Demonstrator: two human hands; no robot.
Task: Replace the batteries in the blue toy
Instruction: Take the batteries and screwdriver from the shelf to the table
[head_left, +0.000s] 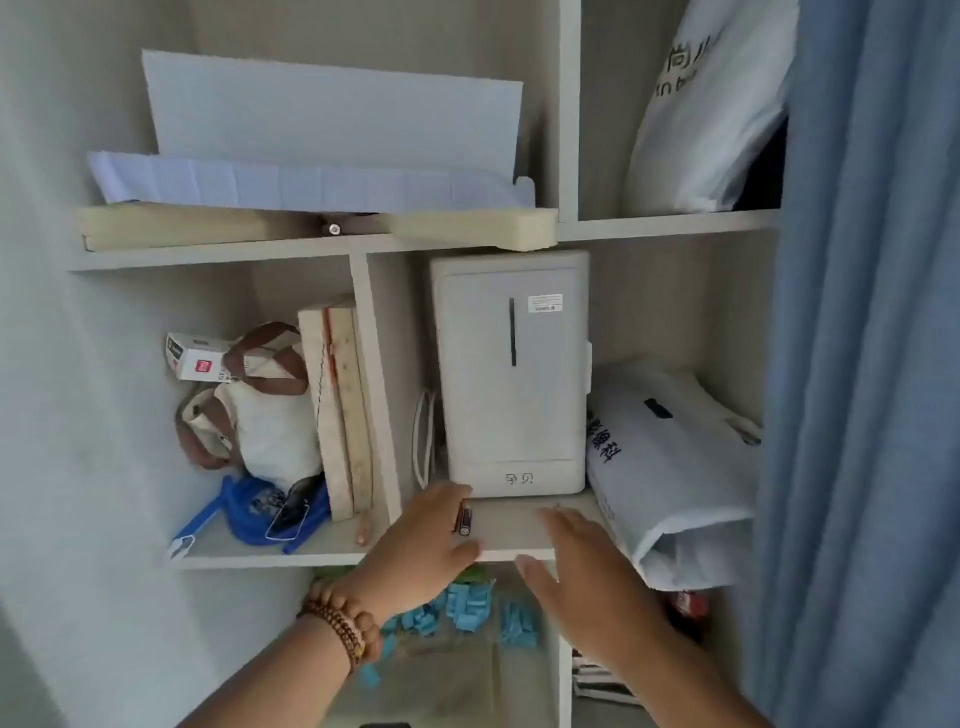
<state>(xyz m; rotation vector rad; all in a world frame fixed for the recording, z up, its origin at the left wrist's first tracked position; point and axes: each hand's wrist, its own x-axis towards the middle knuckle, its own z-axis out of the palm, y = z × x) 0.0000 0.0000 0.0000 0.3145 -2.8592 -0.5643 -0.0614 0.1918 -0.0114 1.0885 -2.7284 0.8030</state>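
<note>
Two hands reach into a shelf unit at the middle shelf (519, 540). One dark battery (464, 521) lies on the shelf board, near its front edge, in front of the lower left corner of a white appliance (511, 374) that stands upright in the same compartment. The left hand (426, 551) rests at the shelf edge with its fingers (449, 496) loosely spread; the battery sits just beside them, on their right side, between index finger and thumb. Contact between fingers and battery cannot be confirmed. The left wrist carries a beaded bracelet (343, 623). The right hand (582, 571) is flat, palm down, fingers extended and slightly apart, holding nothing, to the right of the battery and apart from it. Blue pieces (467, 608) lie on the shelf below. A white bag (670, 467) lies right of the appliance.
</note>
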